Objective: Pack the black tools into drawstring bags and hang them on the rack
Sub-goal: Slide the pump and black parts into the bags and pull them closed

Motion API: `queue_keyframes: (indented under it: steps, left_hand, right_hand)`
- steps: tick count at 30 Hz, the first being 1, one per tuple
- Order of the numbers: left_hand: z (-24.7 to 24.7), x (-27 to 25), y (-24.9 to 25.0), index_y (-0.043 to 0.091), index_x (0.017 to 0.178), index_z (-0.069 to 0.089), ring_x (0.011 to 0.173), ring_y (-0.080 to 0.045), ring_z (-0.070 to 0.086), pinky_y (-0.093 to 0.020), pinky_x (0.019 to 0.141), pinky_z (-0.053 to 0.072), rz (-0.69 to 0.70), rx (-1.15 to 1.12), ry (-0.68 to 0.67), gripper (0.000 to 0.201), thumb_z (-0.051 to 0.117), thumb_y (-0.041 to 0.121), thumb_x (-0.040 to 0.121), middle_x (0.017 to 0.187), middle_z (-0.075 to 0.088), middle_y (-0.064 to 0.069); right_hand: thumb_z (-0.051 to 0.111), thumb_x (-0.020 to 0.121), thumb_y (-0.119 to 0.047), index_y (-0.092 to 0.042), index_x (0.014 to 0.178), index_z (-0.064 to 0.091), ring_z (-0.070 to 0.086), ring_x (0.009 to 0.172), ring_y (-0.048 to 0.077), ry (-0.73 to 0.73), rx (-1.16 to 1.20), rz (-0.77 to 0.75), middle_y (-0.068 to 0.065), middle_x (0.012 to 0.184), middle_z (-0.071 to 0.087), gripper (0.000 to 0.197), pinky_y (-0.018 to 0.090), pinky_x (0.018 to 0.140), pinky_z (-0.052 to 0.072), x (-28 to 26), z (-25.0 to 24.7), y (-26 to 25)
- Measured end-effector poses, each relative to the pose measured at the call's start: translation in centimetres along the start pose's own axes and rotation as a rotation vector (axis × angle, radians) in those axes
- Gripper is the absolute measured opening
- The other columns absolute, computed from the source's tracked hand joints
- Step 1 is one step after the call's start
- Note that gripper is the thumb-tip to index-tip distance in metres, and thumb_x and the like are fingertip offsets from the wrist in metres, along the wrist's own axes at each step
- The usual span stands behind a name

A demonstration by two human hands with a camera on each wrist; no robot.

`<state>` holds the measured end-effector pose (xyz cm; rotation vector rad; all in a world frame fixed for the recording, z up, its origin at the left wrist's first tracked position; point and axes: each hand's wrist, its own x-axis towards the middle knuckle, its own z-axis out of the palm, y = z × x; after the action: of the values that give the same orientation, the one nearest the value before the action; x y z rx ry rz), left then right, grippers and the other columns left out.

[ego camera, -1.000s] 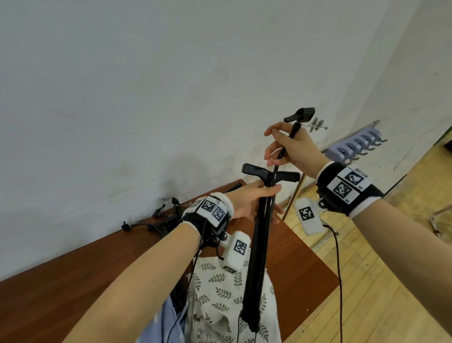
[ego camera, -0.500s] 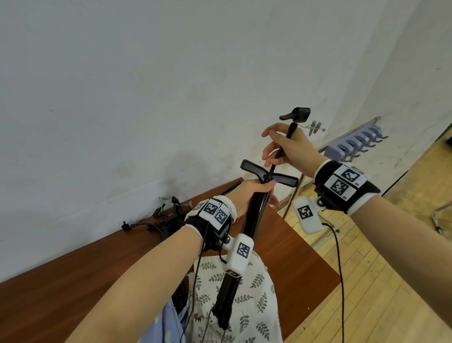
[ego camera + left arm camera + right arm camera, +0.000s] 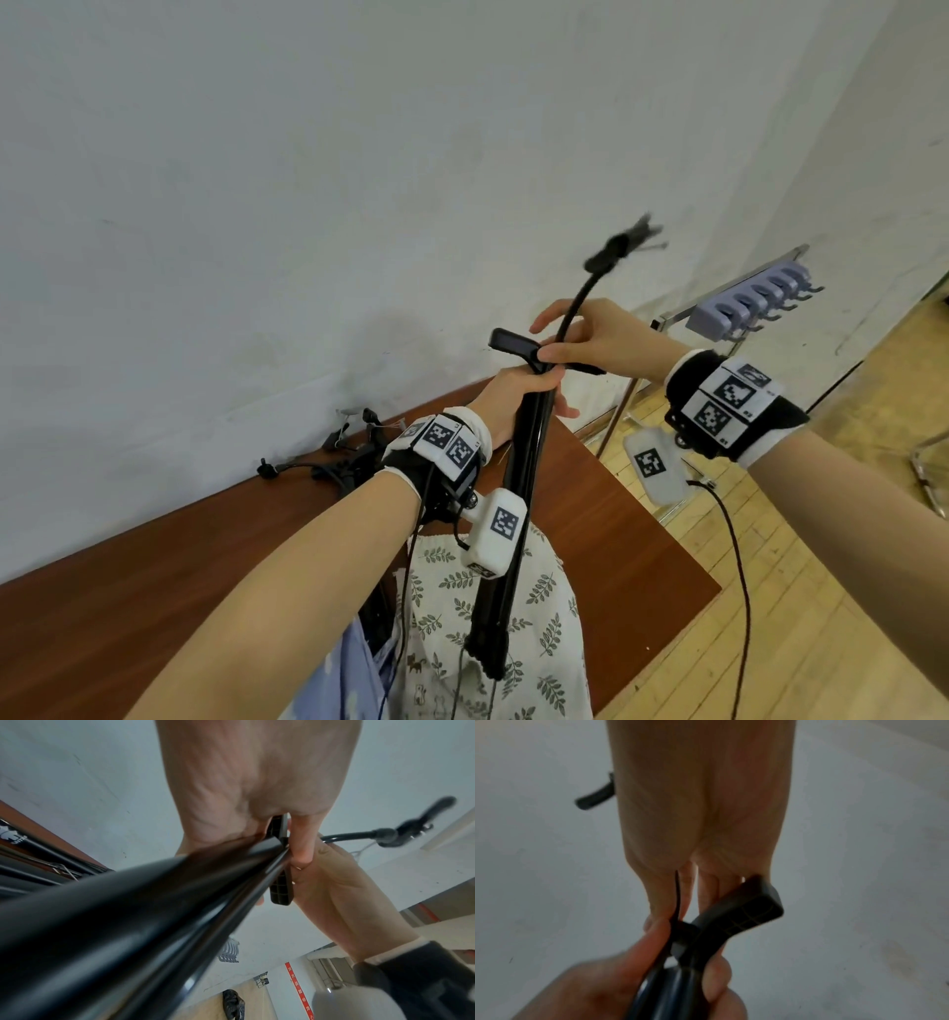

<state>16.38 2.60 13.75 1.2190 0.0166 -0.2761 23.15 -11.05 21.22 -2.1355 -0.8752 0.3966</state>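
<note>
Nearest, a leaf-print drawstring bag [image 3: 493,616] lies on the brown worktop [image 3: 154,575], beside a pale blue bag [image 3: 334,678]. The black pump [image 3: 513,493] stands tilted over the leaf-print bag, its foot just at the cloth — whether inside the mouth, I cannot tell. The left hand [image 3: 513,401] is wrapped around the barrel just under the T-handle. The right hand [image 3: 590,344] pinches the hose [image 3: 575,308] between thumb and fingers, the nozzle end blurred above. Farther back, more black tools [image 3: 339,457] lie against the wall, and the rack [image 3: 744,303] of hooks stands to the right.
</note>
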Motion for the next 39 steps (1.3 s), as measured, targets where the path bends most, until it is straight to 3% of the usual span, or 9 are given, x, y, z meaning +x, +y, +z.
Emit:
queue_keyframes:
  steps: [6,10,14,18,23,26,30,34,39]
  left_hand:
    - [0.0,0.1,-0.3,0.006,0.068,0.05,0.088,-0.038,0.051,-0.022,0.057,0.055,0.006,-0.079,0.023,0.031,0.045,0.013,0.098,0.072,0.045,-0.013]
    - [-0.6,0.2,-0.7,0.005,0.077,0.054,0.082,-0.035,0.063,-0.022,0.063,0.05,-0.055,0.05,0.059,0.024,0.053,0.02,0.095,0.068,0.056,-0.015]
    - [-0.8,-0.1,-0.4,0.009,0.104,0.056,0.079,-0.026,0.064,-0.029,0.067,0.048,-0.143,0.331,-0.022,0.025,0.063,0.029,0.09,0.089,0.066,-0.017]
    - [-1.1,-0.4,0.3,0.011,0.098,0.047,0.084,-0.022,0.067,-0.026,0.061,0.054,-0.156,0.463,-0.073,0.022,0.065,0.007,0.087,0.089,0.061,-0.01]
    - [-1.6,-0.3,-0.7,0.01,0.088,0.05,0.083,-0.021,0.064,-0.03,0.087,0.047,0.001,0.567,-0.022,0.017,0.062,-0.002,0.086,0.079,0.06,-0.005]
    - [-1.9,-0.4,-1.5,0.012,0.086,0.052,0.078,-0.013,0.059,-0.032,0.094,0.046,0.038,0.58,-0.007,0.019,0.064,-0.002,0.085,0.079,0.058,-0.001]
    - [-1.9,-0.4,-2.0,0.015,0.086,0.055,0.089,-0.019,0.06,-0.038,0.1,0.044,0.078,0.653,-0.043,0.015,0.065,0.003,0.085,0.086,0.06,-0.001]
    - [-2.4,0.6,-0.9,0.018,0.089,0.055,0.094,-0.024,0.062,-0.047,0.1,0.046,0.12,0.417,0.133,0.016,0.067,0.009,0.083,0.092,0.064,-0.007]
    - [-0.2,1.6,-1.3,0.01,0.102,0.052,0.09,-0.02,0.062,-0.03,0.081,0.052,0.124,0.355,0.248,0.011,0.058,0.011,0.092,0.091,0.061,-0.005]
  right_hand:
    - [0.067,0.09,-0.023,-0.009,0.09,0.063,0.055,0.056,0.004,0.159,-0.183,0.042,0.0,0.066,0.064,0.015,0.009,0.051,0.042,0.6,2.0,1.2]
    - [0.069,0.088,-0.022,-0.007,0.081,0.063,0.05,0.045,0.005,0.153,-0.137,0.055,-0.001,0.052,0.057,0.018,0.014,0.05,0.04,1.1,1.9,2.0]
    - [0.069,0.089,-0.023,-0.005,0.086,0.065,0.064,0.059,0.011,0.184,0.045,0.099,0.003,0.069,0.068,0.018,0.019,0.06,0.052,1.7,1.5,2.6]
    - [0.062,0.093,-0.033,-0.003,0.096,0.068,0.066,0.065,0.012,0.218,0.161,0.205,0.002,0.074,0.07,0.03,0.017,0.062,0.053,2.2,1.7,2.8]
    - [0.076,0.08,-0.04,-0.006,0.109,0.049,0.064,0.068,0.02,0.311,0.315,0.38,0.01,0.085,0.064,0.053,0.03,0.064,0.056,2.7,1.6,4.6]
    - [0.083,0.074,-0.025,-0.01,0.11,0.043,0.052,0.091,0.02,0.531,-0.088,0.239,0.008,0.108,0.048,0.056,0.027,0.078,0.049,2.0,1.7,5.9]
    - [0.061,0.092,-0.012,-0.021,0.124,0.059,0.037,0.129,0.016,0.189,-0.272,-0.051,0.001,0.141,0.042,0.032,0.034,0.107,0.027,0.4,1.7,7.2]
    - [0.037,0.101,-0.004,-0.019,0.134,0.05,0.057,0.108,0.013,0.219,0.13,0.081,-0.002,0.117,0.062,0.038,0.036,0.1,0.045,-2.1,4.4,6.2]
    - [0.057,0.072,-0.009,-0.019,0.14,0.025,0.057,0.103,-0.005,0.073,0.497,0.087,-0.001,0.122,0.052,0.076,0.014,0.084,0.049,-2.8,9.3,5.0]
